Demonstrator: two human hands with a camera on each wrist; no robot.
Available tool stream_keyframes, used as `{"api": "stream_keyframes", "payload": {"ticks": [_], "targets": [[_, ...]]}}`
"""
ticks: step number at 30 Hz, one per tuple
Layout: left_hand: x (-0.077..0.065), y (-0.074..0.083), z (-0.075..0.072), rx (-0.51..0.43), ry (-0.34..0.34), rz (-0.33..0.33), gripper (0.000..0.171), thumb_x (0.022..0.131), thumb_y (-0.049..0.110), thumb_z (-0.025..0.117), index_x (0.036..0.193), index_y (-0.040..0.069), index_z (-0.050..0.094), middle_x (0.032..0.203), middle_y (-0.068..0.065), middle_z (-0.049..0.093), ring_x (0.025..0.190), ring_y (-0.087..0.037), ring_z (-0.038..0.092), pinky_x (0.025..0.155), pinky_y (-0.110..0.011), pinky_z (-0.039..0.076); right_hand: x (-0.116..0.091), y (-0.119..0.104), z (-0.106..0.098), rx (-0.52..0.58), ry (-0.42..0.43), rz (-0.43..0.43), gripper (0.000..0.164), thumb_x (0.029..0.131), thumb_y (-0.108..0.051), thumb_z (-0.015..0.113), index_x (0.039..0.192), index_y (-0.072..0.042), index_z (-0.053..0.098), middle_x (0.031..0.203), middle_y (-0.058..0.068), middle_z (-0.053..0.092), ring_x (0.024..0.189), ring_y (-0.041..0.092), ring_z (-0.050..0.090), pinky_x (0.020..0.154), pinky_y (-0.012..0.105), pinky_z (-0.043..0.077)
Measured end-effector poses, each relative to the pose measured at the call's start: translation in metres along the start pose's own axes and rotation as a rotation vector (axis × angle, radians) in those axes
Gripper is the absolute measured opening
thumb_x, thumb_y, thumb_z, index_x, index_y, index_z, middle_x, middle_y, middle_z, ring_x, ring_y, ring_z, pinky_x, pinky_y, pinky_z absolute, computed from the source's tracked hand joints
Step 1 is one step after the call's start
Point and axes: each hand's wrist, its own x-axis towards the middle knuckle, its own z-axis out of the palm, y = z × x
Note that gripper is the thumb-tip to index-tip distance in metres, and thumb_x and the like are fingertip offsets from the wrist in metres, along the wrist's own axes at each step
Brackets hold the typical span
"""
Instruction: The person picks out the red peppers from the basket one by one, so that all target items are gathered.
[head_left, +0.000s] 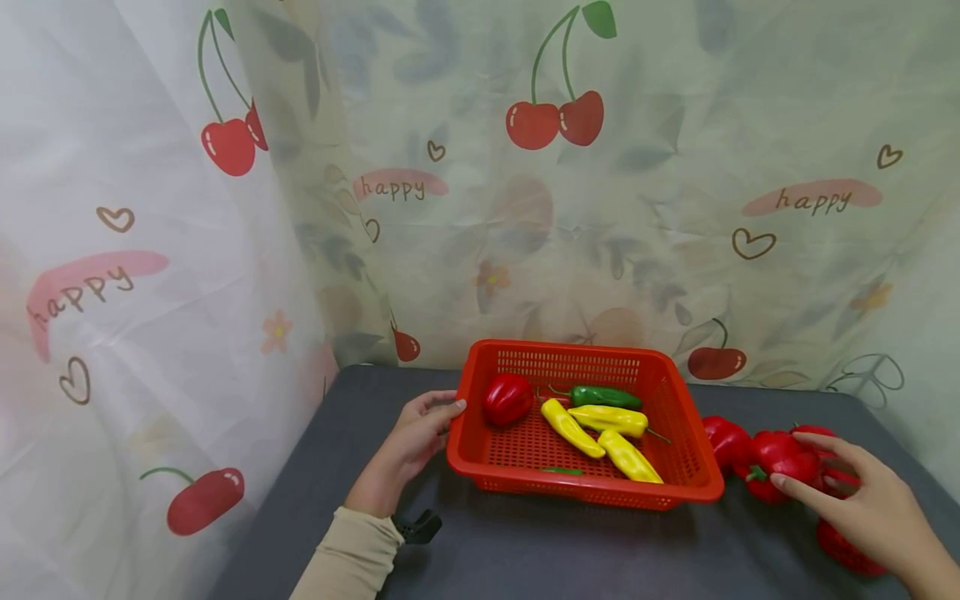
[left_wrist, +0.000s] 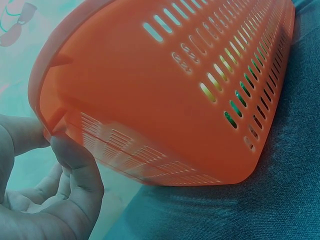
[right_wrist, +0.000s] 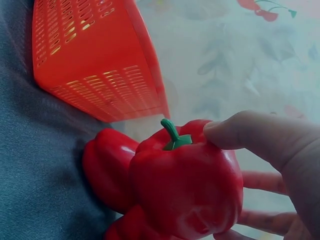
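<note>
My left hand (head_left: 416, 435) pinches the left rim of a red plastic basket (head_left: 693, 421) between thumb and fingers; the left wrist view shows the grip at the basket's edge (left_wrist: 100, 55). Inside the basket lie one red bell pepper (head_left: 507, 398), several yellow peppers (head_left: 609, 419) and a green pepper (head_left: 606, 397). To the basket's right, my right hand (head_left: 870, 496) grips a red bell pepper (right_wrist: 185, 180) with a green stem, thumb on top and fingers round its far side. The pepper is above or against other red peppers; whether it is lifted I cannot tell.
More red bell peppers (head_left: 723, 442) lie beside the basket, and another red one (head_left: 847, 550) sits under the right wrist. The grey tabletop (head_left: 525, 550) ends at a printed curtain (head_left: 465, 275) behind and at the left.
</note>
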Motion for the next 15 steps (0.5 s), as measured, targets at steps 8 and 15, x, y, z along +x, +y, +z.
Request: {"api": "stream_keyframes", "payload": {"ticks": [8,15], "targets": [[0.0,-0.0007,0.0,-0.006,0.004,0.002,0.048,0.101,0.022,0.075,0.141,0.003,0.058,0.127,-0.02,0.074,0.093,-0.018,0.076,0.082,-0.033,0.065,-0.0029,0.0016,0.0015,0.022,-0.069,-0.007,0.09,0.092,-0.053,0.08,0.152,0.005,0.046,0.147,0.047,0.039,0.111,0.062,0.062,0.068,0.055,0.064],[0.0011,-0.0013,0.0,-0.007,0.003,0.007,0.048,0.101,0.022,0.075,0.141,0.003,0.058,0.127,-0.02,0.074,0.092,-0.018,0.076,0.081,-0.033,0.065,-0.004,0.0043,0.0057,0.034,-0.117,-0.032,0.089,0.092,-0.052,0.081,0.15,0.006,0.047,0.143,0.045,0.044,0.095,0.041,0.07,0.071,0.051,0.065]]}}
